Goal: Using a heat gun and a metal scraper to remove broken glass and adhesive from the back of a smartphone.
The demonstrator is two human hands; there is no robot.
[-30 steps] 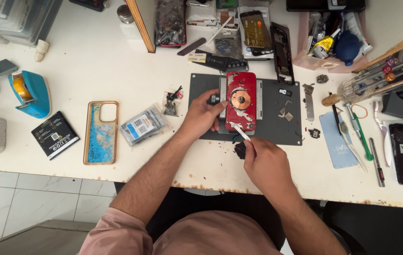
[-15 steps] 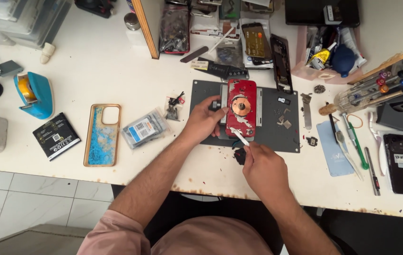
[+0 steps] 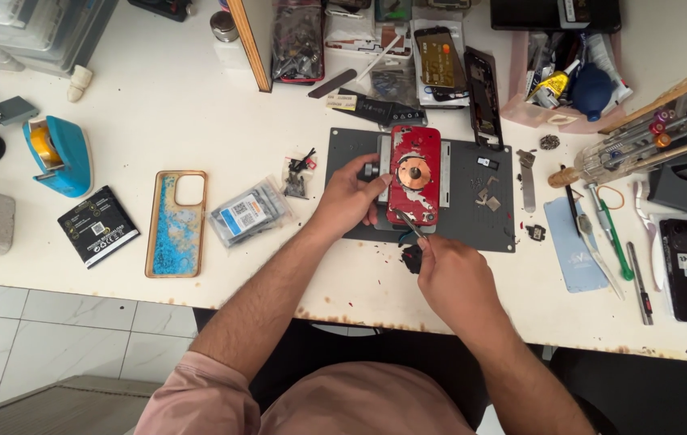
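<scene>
Red phone, copper coil; grey mat; blue marbled case; teal dispenser

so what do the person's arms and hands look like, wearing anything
Both hands are bare: no gloves, rings, watch or bands show on the left hand or the right hand. The forearms are uncovered and hairy. A short sleeve of a faded pink T-shirt shows at the left upper arm; the right sleeve is out of view. The fingers carry no tape or markings.
</scene>
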